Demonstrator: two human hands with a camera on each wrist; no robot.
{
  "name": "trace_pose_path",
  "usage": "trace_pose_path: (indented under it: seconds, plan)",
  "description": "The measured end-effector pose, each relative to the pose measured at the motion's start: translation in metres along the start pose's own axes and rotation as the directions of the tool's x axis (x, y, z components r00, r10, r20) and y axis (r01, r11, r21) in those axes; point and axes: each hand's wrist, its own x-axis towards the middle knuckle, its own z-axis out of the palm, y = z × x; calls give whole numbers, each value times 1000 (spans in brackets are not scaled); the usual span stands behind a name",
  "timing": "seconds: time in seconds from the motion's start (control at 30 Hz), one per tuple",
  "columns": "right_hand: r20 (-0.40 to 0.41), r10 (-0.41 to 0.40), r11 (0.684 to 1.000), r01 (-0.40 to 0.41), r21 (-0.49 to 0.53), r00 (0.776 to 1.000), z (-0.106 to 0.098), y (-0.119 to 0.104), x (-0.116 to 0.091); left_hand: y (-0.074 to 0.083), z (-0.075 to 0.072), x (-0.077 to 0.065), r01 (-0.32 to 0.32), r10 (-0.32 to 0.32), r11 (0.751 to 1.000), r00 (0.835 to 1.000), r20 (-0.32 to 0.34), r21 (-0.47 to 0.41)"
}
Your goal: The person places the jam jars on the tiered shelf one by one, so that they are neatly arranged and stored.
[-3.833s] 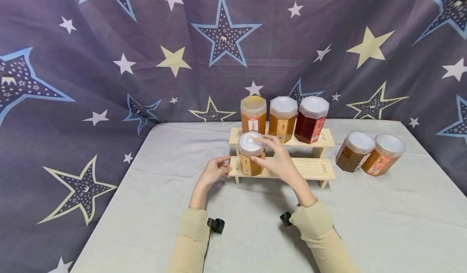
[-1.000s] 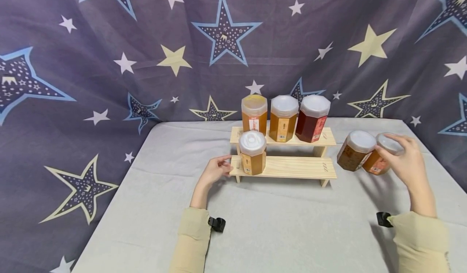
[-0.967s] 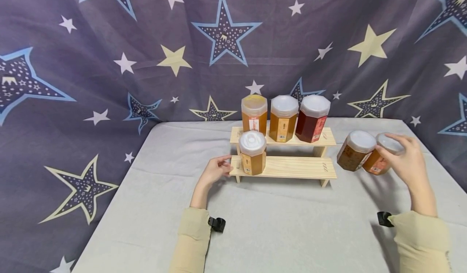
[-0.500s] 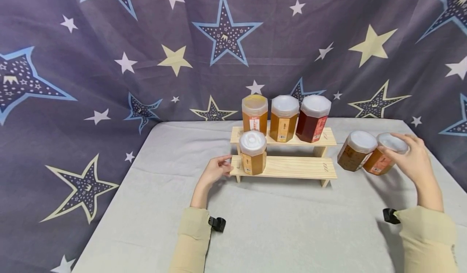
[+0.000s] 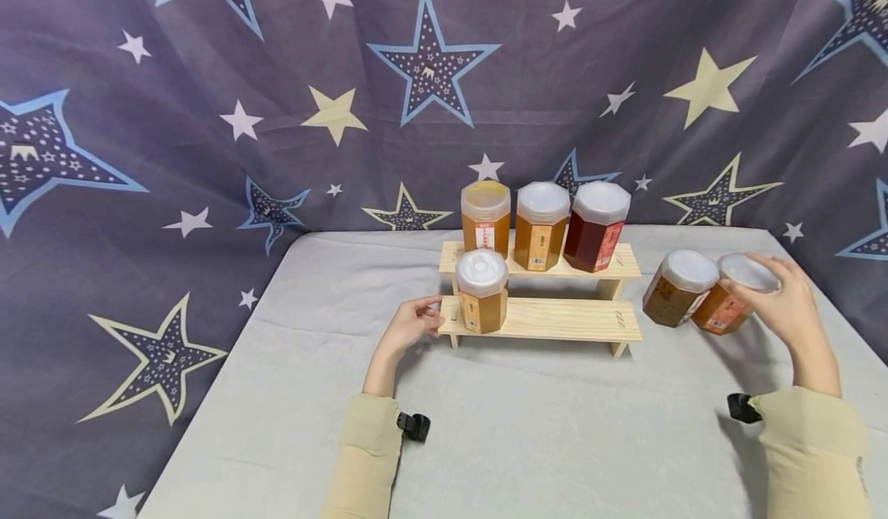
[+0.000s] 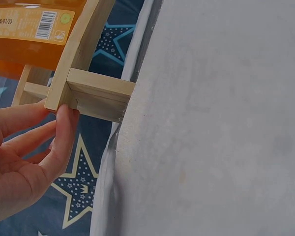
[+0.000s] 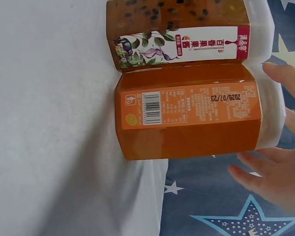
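My left hand (image 5: 409, 325) pinches the left end of the lower shelf of a two-tier wooden rack (image 5: 562, 318). In the left wrist view, thumb and fingers meet at the shelf's corner (image 6: 56, 101). At the right, my right hand (image 5: 791, 295) grips the white lid of an orange jar (image 5: 723, 311), its thumb on the near side. This jar stands upright on the cloth, touching a brown jar with dark seeds (image 7: 177, 14) in the right wrist view. An amber jar (image 5: 483, 311) stands at the left end of the lower shelf.
On the upper shelf stand an amber jar with a yellowish lid (image 5: 486, 218), a golden jar (image 5: 537, 237) and a dark red jar (image 5: 590, 237). Grey cloth (image 5: 555, 434) covers the table. A star-patterned curtain (image 5: 277, 156) hangs behind and to the left.
My right hand has left the amber jar on the lower shelf and moved right to the orange jar's lid. The orange jar has shifted slightly right. My left hand has stayed at the rack.
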Motion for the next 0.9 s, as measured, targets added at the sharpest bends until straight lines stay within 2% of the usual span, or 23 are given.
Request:
trace_pose_path:
  seconds: [0.23, 0.43, 0.53, 0.7, 0.77, 0.9]
  plan:
    - [-6, 56, 998, -56, 32, 998, 4, -1, -3, 0, 1, 0, -1, 1, 1000, 1000, -7, 7]
    - [-25, 64, 997, -63, 43, 998, 10, 2, -6, 0, 1, -1, 8, -8, 1000, 1000, -12, 2]
    - [-64, 81, 996, -79, 32, 995, 12, 3, -7, 0, 1, 0, 1, -1, 1000, 1000, -8, 9]
    - [-173, 113, 993, -115, 2, 978, 16, -2, -8, -2, 1, 1, -9, 9, 1000, 1000, -1, 8]
    - [-207, 121, 992, -126, -10, 971, 17, -4, -10, 5, 0, -4, -6, 6, 1000, 1000, 4, 4]
    - [-230, 134, 989, -144, -27, 964, 17, -9, -17, 5, 0, -4, -4, 4, 1000, 1000, 1, 7]
